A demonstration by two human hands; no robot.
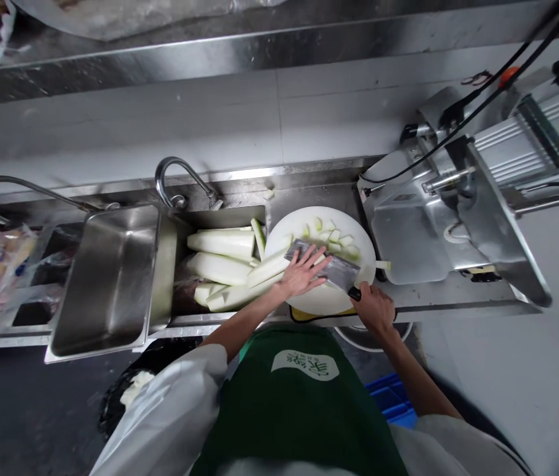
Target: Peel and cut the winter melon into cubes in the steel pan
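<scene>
A round white cutting board (329,297) lies on the steel counter. My left hand (303,271) rests flat, fingers spread, on a long peeled pale-green melon strip (267,268) that lies across the board's left edge. My right hand (374,307) grips the black handle of a broad cleaver (326,263), whose blade lies over the strip just right of my left fingers. Several cut melon chunks (332,235) sit at the board's far side.
More peeled melon pieces (223,244) fill the sink left of the board. An empty steel tray (106,277) stands further left, with two taps behind. A meat slicer (438,218) stands to the right. A blue crate (391,400) sits on the floor.
</scene>
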